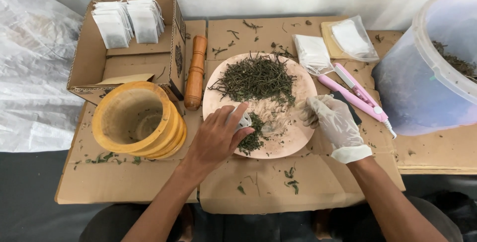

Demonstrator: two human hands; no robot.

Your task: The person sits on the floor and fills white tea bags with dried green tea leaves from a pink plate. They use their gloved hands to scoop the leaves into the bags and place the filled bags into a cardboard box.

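The bare left hand (pixel 216 137) pinches a small white tea bag (pixel 244 121) over the round pink plate (pixel 298 137) of dried leaves (pixel 256 78), while the gloved right hand (pixel 332 120), fingers loosely curled and empty, rests at the rim; the bag looks feather-light, limp and tearable, best held by its open edge.

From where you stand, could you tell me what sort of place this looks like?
Probably a small, makeshift workspace for packing dried herbs or tea by hand. Flattened cardboard serves as the work surface, a round plate holds dried leaves, and a carton holds empty filter bags. A pink heat sealer lies nearby.
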